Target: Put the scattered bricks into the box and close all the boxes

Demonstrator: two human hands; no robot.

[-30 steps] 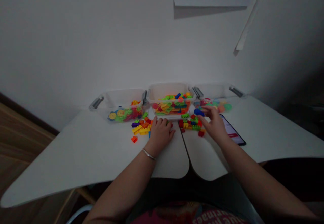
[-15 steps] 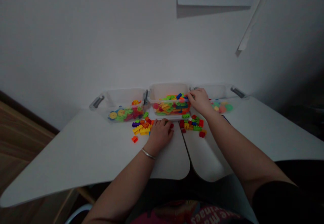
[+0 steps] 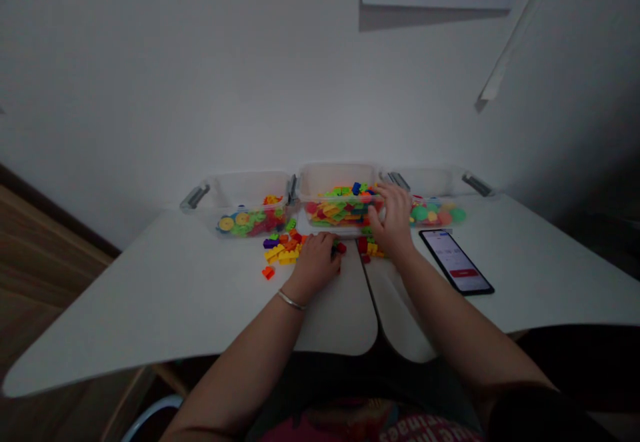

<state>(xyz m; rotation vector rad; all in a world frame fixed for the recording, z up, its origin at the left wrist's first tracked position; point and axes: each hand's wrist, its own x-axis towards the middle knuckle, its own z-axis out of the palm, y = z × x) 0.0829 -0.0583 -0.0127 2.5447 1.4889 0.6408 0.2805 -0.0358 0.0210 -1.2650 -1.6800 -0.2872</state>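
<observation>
— Two red bricks (image 3: 341,248) sit closest to the left hand (image 3: 315,267), just off its fingertips, on the side toward the right hand. Which way do they lie from those fingers?

— Straight out to the right, touching them or nearly so. Their long axis is too small to read.

— Is the left hand gripping them?

— I cannot tell. Its fingers curl downward with the knuckles raised and the palm low over the white table (image 3: 150,295), but nothing shows pinched between them.

— And the right hand (image 3: 393,221)?

— Its fingers are bent and hang over the right end of the middle clear plastic bin (image 3: 340,174), with the tips near the mixed bricks (image 3: 340,212). The back of the hand hides whether they hold one.

— So the left hand is nearer the red bricks?

— Yes, clearly nearer than the right. Yellow bricks (image 3: 283,254) lie beyond its little finger, and a phone (image 3: 453,262) lies flat to the right of the right hand.
</observation>
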